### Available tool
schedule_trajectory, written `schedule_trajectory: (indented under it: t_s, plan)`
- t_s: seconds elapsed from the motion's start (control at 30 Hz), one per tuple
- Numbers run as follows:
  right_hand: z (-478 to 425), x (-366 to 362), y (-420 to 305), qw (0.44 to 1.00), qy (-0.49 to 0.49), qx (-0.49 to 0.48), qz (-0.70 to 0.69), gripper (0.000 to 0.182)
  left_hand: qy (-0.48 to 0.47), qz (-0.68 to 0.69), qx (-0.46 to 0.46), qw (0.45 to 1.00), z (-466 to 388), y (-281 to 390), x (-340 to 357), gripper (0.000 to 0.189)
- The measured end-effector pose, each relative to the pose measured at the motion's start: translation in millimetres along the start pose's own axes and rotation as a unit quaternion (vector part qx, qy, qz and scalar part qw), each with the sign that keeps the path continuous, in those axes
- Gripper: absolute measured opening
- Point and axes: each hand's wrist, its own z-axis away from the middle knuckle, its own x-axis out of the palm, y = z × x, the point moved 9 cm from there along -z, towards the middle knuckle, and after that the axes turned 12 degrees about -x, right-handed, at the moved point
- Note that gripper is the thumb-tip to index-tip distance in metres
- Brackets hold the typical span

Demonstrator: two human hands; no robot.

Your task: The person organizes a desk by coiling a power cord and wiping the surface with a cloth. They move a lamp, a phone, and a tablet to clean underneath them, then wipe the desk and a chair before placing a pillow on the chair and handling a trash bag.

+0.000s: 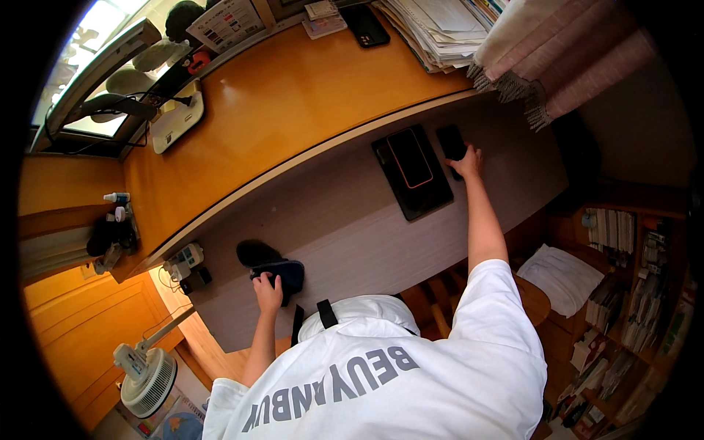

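Note:
My left hand [268, 291] rests on a dark blue cloth item [290, 273] at the left of the grey desk [335, 242]; whether its fingers grip the fabric cannot be told. Beside that cloth lies a dark, rounded object [256, 252]. Farther right, my right hand [467, 163] has its thumb and fingers around the lower end of a black phone-like device [451, 140], which lies on the desk. Just left of this device is a larger flat black object [410, 204], with a dark phone [410, 158] with an orange-pink edge on top of it.
A raised wooden shelf [297, 99] runs behind the desk, bearing a black phone [365, 26], stacked papers [434, 33] and a white power strip [179, 121]. Chargers [188, 261] sit at the desk's left end. A fan [147, 379] stands lower left; a chair [528, 300] is at right.

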Motion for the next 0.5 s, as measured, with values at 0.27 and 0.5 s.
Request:
schedule_trajectory:
  t_s: [0.27, 0.5]
  plan:
    - [50, -9, -93, 0.973, 0.144, -0.164, -0.081, 0.086, 0.003, 0.015, -0.002, 1.0, -1, -2, 2, 0.029]
    - [86, 30, -148, 0.974, 0.1, -0.205, 0.01, 0.099, -0.002, 0.01, -0.006, 1.0, -11, -6, 5, 0.028]
